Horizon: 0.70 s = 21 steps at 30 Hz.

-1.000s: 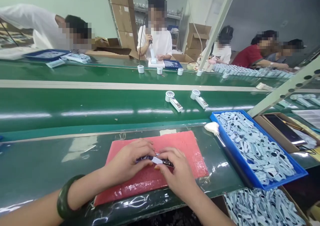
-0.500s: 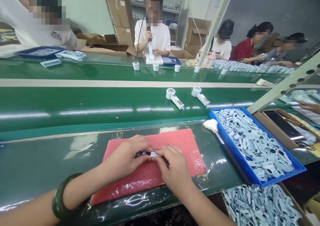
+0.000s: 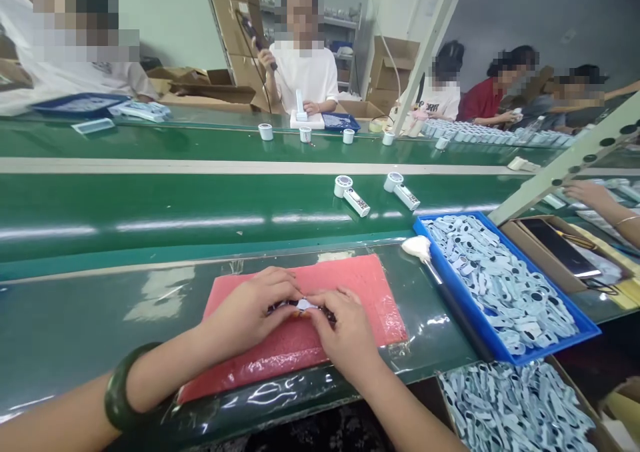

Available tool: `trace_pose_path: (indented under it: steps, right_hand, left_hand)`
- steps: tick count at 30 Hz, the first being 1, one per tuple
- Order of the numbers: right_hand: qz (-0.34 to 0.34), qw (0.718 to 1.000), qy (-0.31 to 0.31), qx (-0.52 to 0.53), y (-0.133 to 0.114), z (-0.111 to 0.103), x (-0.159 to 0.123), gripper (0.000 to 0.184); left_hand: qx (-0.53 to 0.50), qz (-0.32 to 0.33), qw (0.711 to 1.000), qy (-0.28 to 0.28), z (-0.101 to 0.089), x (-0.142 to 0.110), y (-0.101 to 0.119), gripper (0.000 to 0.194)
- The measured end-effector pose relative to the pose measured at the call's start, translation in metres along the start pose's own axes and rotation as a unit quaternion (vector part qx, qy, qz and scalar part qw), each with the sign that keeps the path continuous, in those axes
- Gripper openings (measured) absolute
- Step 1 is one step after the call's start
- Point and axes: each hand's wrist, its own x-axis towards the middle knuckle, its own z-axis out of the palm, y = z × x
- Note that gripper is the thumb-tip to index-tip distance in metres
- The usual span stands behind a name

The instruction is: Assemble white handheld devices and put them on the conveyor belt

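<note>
Part [image 3: 303, 304], small, white & dark, mostly hidden by the hands, is approx. mid-mat [image 3: 370, 285]; can't tell if it touches the surface. L hand [image 3: 253, 309] has thumb & fingers pinched on its L end, R hand [image 3: 345, 329] same on its R end, fingertips close tog. L wrist wears a green bangle [image 3: 120, 392]. Just R of mat: brush [image 3: 434, 277], white bristles pointing away, dark handle alongside a blue tray [image 3: 555, 347] full of lt-blue pcs [image 3: 500, 272]. Below tray, lower R of mat, a carton [image 3: 577, 382] w/ more of same. Beyond mat, on green belt [image 3: 150, 202], 2 round-headed units [image 3: 353, 195]. Farther, opp. mat, a co-worker [image 3: 305, 72] in white holds a dark tool [image 3: 257, 42] raised.
</note>
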Motion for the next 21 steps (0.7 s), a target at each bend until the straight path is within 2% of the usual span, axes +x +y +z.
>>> trace_pose_path:
  steps: [6, 10, 15, 18, 21]
  right_hand:
    - [-0.017, 0.997, -0.075, -0.021, -0.007, -0.008, -0.013, 0.039]
    - [0.027, 0.995, -0.099, -0.007, -0.013, -0.009, -0.008, 0.036]
    - [0.048, 0.992, -0.114, -0.007, -0.013, -0.011, 0.0, 0.028]
    - [0.037, 0.991, -0.129, 0.0, -0.013, -0.015, -0.004, 0.03]
    - [0.02, 0.991, -0.133, -0.006, -0.015, -0.015, -0.012, 0.032]
  left_hand:
    - [0.081, -0.018, 0.997, -0.001, 0.008, -0.028, 0.015, 0.015]
    - [0.069, -0.013, 0.997, 0.015, 0.012, -0.025, 0.025, 0.023]
    - [0.037, -0.027, 0.999, -0.017, 0.003, -0.012, 0.031, 0.016]
    - [0.044, -0.027, 0.999, -0.015, 0.004, -0.02, 0.03, 0.017]
    - [0.054, -0.032, 0.998, 0.014, 0.014, -0.034, 0.029, 0.02]
